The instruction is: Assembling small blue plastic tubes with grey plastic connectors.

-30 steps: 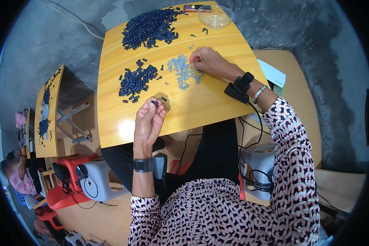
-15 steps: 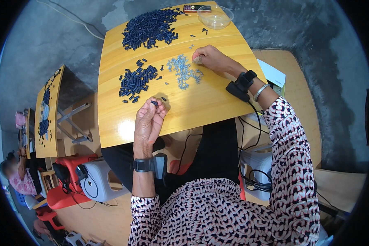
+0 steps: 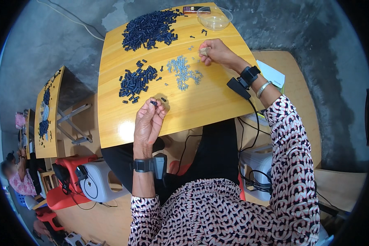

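- Holding a small black piece (image 3: 153,103) with the left hand (image 3: 149,121), pinching narrowly between thumb and fingertips, over the near part of the yellow table (image 3: 201,104).
- Bending the fingers of the right hand (image 3: 216,52) over the table, just beyond and to the right of the pile of silver pieces (image 3: 183,74); not being able to tell how tightly closing, or whether holding anything.
- Having one loose dark piece (image 3: 163,99) on the table, just beside the left fingertips.
- Seeing a smaller black pile (image 3: 137,81) left of the silver one, with a few loose bits between.
- Seeing a larger black heap (image 3: 149,30) toward the far edge.
- Finding a phone (image 3: 197,10) and a clear bowl (image 3: 214,23) near the far right corner.
- Wearing a silver bracelet (image 3: 264,89) on the right forearm.
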Tool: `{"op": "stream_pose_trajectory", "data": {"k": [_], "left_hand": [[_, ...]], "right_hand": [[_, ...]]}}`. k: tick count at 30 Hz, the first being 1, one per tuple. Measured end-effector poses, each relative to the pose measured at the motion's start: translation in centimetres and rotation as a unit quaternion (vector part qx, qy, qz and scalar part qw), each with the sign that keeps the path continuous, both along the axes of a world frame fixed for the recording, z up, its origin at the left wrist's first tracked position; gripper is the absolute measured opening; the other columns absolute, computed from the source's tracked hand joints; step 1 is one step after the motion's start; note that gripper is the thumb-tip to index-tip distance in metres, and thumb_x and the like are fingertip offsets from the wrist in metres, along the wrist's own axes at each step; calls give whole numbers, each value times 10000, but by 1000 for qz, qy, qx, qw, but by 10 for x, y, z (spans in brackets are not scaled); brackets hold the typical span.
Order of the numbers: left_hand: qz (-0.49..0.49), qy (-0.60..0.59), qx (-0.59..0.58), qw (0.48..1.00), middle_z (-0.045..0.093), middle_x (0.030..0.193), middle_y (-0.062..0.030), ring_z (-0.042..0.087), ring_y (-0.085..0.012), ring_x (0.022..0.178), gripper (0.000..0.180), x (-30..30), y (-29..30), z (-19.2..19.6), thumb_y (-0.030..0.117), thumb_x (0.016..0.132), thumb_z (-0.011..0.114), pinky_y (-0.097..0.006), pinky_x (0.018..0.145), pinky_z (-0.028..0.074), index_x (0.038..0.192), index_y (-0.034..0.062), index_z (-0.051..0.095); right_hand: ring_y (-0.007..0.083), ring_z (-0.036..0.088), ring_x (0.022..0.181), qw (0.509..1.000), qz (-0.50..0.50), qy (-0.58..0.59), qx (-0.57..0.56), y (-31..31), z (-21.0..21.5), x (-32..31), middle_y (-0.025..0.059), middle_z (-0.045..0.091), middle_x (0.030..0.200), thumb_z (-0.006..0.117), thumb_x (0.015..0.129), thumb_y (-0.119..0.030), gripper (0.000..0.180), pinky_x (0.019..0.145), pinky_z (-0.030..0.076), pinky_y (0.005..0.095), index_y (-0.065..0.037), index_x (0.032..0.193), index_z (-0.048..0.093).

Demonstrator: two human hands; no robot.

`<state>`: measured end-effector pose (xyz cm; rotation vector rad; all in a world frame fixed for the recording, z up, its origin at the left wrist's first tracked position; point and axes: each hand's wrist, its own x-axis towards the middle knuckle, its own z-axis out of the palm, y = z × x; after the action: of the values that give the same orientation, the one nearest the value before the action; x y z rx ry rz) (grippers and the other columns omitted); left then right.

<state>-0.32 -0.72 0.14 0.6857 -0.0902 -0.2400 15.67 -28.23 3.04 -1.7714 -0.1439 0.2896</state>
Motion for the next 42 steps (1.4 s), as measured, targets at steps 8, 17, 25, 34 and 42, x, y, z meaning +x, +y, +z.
{"op": "stream_pose_trajectory", "data": {"k": [8,17,25,34,42], "left_hand": [[2,0,1,1000,572,912,-42,539,-118,814,154,1,-1,1,154,879,601,-252,773,451,982,45,564],[-1,-6,-4,1000,569,915,-45,535,-121,814,152,0,-1,1,154,885,593,-258,766,449,982,42,562],[2,3,-9,1000,570,921,-49,537,-123,812,153,1,0,0,150,888,589,-259,766,448,986,36,558],[4,0,-44,999,597,928,-56,561,-125,832,124,3,3,-9,98,895,566,-260,782,467,1004,38,568],[9,-2,-50,999,597,897,-37,549,-122,830,109,1,3,-2,115,894,569,-265,776,461,975,43,578]], "right_hand": [[150,620,630,999,-32,-26,-36,3,-3,4,101,609,754,464,868,-29,128,508,510,258,37,909,567],[118,590,708,1000,9,19,11,22,3,-3,91,602,842,475,923,-81,144,595,516,231,43,939,545],[118,573,636,1000,-1,-12,25,12,1,-10,75,595,770,510,874,-56,155,564,502,235,75,913,581],[75,559,607,998,2,-13,55,12,5,-18,50,622,773,581,853,-89,121,551,469,197,28,865,608],[46,535,605,992,76,-96,18,65,41,-98,13,610,740,600,839,-85,109,553,458,192,14,874,630]]}}
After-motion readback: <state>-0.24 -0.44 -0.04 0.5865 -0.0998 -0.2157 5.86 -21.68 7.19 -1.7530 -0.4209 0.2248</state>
